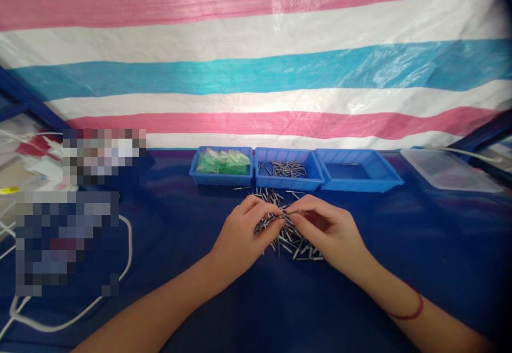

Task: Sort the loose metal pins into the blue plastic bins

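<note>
The right hand [338,230] was held low over the pile [287,235], its thumb and forefinger all but closed, and what looked like a thin metal pin [296,213] was pinched between them. The left hand [244,227] was set opposite, its thumb and forefinger a little apart at the tips; whether anything was gripped there could not be told. The pile was spread on the blue tabletop [256,310], beneath and between both hands. Beyond it three blue tubs were lined up: green packets [222,162] were held in the left tub [222,180], more pins in the middle tub [286,184], and very little in the right tub [360,183]. The step in hand was judged to be the handling of single pins at the fingertips; for the next move, a light, steady pinch seemed to be called for, with the loose pins left undisturbed.
</note>
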Demonstrator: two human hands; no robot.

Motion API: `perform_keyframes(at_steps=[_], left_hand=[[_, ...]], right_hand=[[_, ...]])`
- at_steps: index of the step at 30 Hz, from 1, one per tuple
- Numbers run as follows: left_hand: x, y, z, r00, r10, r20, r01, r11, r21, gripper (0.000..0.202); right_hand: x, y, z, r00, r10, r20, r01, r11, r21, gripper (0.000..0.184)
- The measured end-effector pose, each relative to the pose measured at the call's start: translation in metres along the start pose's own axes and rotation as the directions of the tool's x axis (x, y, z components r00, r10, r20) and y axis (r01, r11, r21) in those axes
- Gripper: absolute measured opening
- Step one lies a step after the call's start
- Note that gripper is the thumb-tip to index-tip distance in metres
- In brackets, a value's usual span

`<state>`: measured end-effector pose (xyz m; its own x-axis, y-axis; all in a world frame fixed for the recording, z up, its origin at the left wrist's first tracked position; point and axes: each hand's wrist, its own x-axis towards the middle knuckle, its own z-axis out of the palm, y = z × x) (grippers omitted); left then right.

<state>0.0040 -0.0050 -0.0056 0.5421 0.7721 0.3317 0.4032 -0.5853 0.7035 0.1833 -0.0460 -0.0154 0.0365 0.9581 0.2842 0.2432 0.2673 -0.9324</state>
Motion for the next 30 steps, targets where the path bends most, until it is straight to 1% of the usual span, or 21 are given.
perform_keyframes(at_steps=[4,7,8,9,10,11,12,13,15,17,18,20,22,24,28,30], left_hand=[[0.000,-0.001,0.001,0.999,0.015,-0.048,-0.016,1.000,-0.020,0.011],[0.000,-0.001,-0.001,0.999,0.026,-0.047,-0.027,1.000,-0.002,0.012],[0.000,-0.001,-0.002,0.999,0.020,-0.046,-0.020,1.000,0.007,0.015],[0.000,-0.001,-0.004,0.999,0.007,-0.044,-0.007,1.000,0.015,0.021],[0.000,-0.001,-0.005,0.999,-0.009,-0.041,0.010,1.000,0.022,0.029],[0.001,-0.002,-0.007,0.999,-0.025,-0.037,0.026,0.999,0.031,0.037],[0.002,-0.002,-0.009,0.999,-0.038,-0.030,0.039,0.998,0.041,0.044],[0.003,-0.003,-0.012,0.999,-0.043,-0.023,0.045,0.997,0.055,0.047],[0.006,-0.005,-0.017,0.999,-0.037,-0.014,0.038,0.995,0.093,0.045],[0.009,-0.006,-0.021,1.000,-0.016,0.013,0.013,0.989,0.144,0.036],[0.010,-0.008,-0.022,0.999,-0.001,0.041,-0.007,0.984,0.176,0.031],[0.012,-0.010,-0.022,0.992,0.027,0.123,-0.058,0.965,0.256,0.024],[0.011,-0.013,-0.020,0.980,0.026,0.196,-0.096,0.929,0.356,0.022],[0.010,-0.015,-0.017,0.972,0.001,0.236,-0.110,0.888,0.447,0.024],[0.007,-0.017,-0.014,0.964,-0.046,0.262,-0.103,0.845,0.525,0.023],[0.008,-0.015,-0.014,0.963,-0.060,0.261,-0.094,0.837,0.539,0.021]], right_hand=[[0.001,0.000,-0.002,0.999,0.042,0.015,-0.040,0.993,-0.109,0.012],[0.004,-0.003,-0.005,0.995,0.054,0.087,-0.035,0.977,-0.208,0.015],[0.005,-0.004,-0.007,0.992,0.057,0.116,-0.031,0.975,-0.221,0.017],[0.007,-0.004,-0.009,0.991,0.063,0.118,-0.036,0.975,-0.219,0.019],[0.009,-0.005,-0.012,0.993,0.081,0.092,-0.061,0.978,-0.202,0.020],[0.012,-0.004,-0.017,0.994,0.108,0.030,-0.101,0.981,-0.165,0.021],[0.015,-0.003,-0.022,0.988,0.144,-0.062,-0.149,0.984,-0.100,0.022],[0.018,-0.002,-0.027,0.968,0.189,-0.165,-0.194,0.981,-0.013,0.022],[0.025,0.002,-0.040,0.897,0.294,-0.330,-0.236,0.950,0.205,0.024],[0.031,0.005,-0.051,0.838,0.392,-0.380,-0.253,0.895,0.367,0.027],[0.034,0.006,-0.055,0.820,0.430,-0.378,-0.264,0.870,0.417,0.028],[0.036,0.006,-0.059,0.805,0.472,-0.360,-0.285,0.839,0.463,0.030],[0.035,0.004,-0.057,0.810,0.474,-0.345,-0.293,0.837,0.461,0.031],[0.031,0.002,-0.050,0.828,0.463,-0.317,-0.308,0.847,0.432,0.032],[0.023,0.001,-0.035,0.866,0.453,-0.213,-0.371,0.867,0.333,0.031],[0.020,0.002,-0.031,0.885,0.433,-0.172,-0.388,0.890,0.239,0.029]])
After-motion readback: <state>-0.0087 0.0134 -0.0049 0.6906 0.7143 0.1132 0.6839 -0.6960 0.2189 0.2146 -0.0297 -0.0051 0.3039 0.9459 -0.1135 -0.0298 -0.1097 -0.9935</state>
